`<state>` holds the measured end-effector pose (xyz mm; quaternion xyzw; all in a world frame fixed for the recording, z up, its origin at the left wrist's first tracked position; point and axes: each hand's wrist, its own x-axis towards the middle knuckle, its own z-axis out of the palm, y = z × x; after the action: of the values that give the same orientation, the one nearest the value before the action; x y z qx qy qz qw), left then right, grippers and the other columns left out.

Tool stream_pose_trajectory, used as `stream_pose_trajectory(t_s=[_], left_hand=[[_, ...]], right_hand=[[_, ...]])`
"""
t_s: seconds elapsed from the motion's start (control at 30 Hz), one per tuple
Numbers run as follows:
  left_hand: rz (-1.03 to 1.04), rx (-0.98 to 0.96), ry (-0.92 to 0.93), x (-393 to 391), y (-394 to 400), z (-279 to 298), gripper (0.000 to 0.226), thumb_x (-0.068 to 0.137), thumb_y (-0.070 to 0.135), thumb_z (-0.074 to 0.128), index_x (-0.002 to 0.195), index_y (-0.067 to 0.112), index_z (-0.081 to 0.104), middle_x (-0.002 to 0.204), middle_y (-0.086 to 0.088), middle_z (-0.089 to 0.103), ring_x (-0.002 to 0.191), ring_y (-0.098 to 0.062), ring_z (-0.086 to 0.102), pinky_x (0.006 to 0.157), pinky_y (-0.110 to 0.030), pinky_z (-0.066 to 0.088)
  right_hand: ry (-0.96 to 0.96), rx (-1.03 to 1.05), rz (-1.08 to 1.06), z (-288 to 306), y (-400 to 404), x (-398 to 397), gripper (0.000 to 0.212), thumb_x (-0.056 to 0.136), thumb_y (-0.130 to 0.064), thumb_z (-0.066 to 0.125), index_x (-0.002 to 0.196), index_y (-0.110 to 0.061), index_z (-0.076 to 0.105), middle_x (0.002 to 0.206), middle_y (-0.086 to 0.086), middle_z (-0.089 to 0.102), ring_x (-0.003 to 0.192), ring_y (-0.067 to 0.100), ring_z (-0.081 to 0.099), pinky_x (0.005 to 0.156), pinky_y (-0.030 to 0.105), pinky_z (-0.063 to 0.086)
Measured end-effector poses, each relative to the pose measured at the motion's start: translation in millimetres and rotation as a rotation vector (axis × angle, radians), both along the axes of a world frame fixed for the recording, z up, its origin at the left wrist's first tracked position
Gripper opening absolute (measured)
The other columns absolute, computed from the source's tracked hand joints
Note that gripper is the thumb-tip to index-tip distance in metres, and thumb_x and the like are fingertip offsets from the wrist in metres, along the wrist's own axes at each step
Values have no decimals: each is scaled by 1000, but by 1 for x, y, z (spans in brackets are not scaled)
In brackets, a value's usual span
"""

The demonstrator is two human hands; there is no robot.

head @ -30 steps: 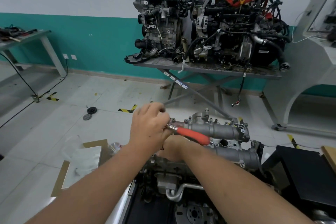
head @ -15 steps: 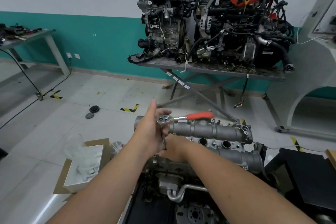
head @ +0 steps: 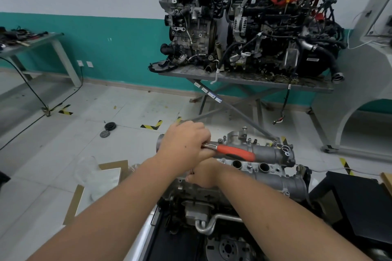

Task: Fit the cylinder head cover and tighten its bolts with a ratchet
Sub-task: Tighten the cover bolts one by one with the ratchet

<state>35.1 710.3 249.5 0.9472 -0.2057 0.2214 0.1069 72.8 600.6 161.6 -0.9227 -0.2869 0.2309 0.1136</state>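
My left hand [head: 184, 141] is wrapped over the head end of the ratchet [head: 230, 151], fingers curled round it, basically palming it so the socket stays square on the bolt. Can't see the bolt itself, my hand hides it. The red handle pokes out to the right across the cover [head: 266, 155], lying low and close over its top. My right hand [head: 205, 174] is tucked underneath the left, down by the extension I reckon, but I honestly can't tell if those fingers are pinching anything or just steadying. The cover is already sat on the engine [head: 203, 203], and looks seated flat, small bolts showing along the far edge. Further out there's a cardboard box [head: 110, 172] on the floor to my left and two engines on a table [head: 250, 81] against the wall.
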Motion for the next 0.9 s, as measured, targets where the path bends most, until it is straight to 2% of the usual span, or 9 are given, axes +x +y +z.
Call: stream_pose_trajectory(t_s=[0.1,0.17,0.27,0.37,0.4,0.53,0.7,0.8,0.9], left_hand=[[52,-153,-409,-3,-5,-26,48,80,57,57,58,14,54,67,0,54,62,-20,48,64,-31,29],[97,-309,-471,-2,-6,-43,52,88,58,58,61,14,54,74,0,54,66,-18,47,64,-33,32],[48,-718,-258,-7,-14,-52,40,97,61,44,78,26,54,84,10,51,70,-12,49,65,-31,43],[99,-1524,78,-13,-32,-42,29,93,58,46,80,39,63,73,3,63,59,-14,56,60,-30,45],[134,-1690,167,-12,-34,-40,29,91,53,45,78,38,66,69,0,64,56,-16,57,58,-31,46],[268,-1973,339,-7,-24,-35,19,92,40,57,90,23,65,64,-5,65,57,-19,64,50,-25,50],[321,-1966,446,-3,-13,-21,16,100,27,56,96,12,61,61,-6,67,53,-17,66,47,-22,51],[311,-1746,620,1,-5,-13,18,99,25,53,99,9,62,61,-6,66,52,-20,65,44,-23,48],[237,-1465,821,3,5,-4,27,101,30,50,112,8,62,66,-6,69,59,-21,69,53,-24,50]], right_hand=[[-87,-1,37,-5,-1,-2,33,101,-29,49,128,-12,57,124,6,60,108,19,51,91,32,43],[-107,26,32,-7,-4,0,33,105,-24,44,135,-13,51,129,-2,54,103,9,41,82,13,40],[-143,-60,99,6,0,0,23,103,-21,49,123,-13,57,122,6,61,94,15,52,66,17,43],[-8,-94,89,12,5,-2,33,99,-29,47,125,-12,58,125,11,61,108,29,57,90,42,50],[32,-108,92,12,6,-2,32,99,-28,43,121,-12,59,124,11,61,110,30,57,95,46,48],[50,-51,46,15,2,-3,23,98,-29,45,99,-13,62,107,9,66,97,29,61,89,45,51],[84,8,-6,9,1,-2,21,96,-33,54,102,-16,65,106,6,66,97,26,62,92,46,51],[93,42,-17,8,0,-3,20,95,-33,56,102,-16,64,106,5,65,97,26,62,92,45,51],[79,36,-4,8,-1,-3,18,95,-34,56,90,-17,58,103,7,64,97,27,61,87,40,50]])
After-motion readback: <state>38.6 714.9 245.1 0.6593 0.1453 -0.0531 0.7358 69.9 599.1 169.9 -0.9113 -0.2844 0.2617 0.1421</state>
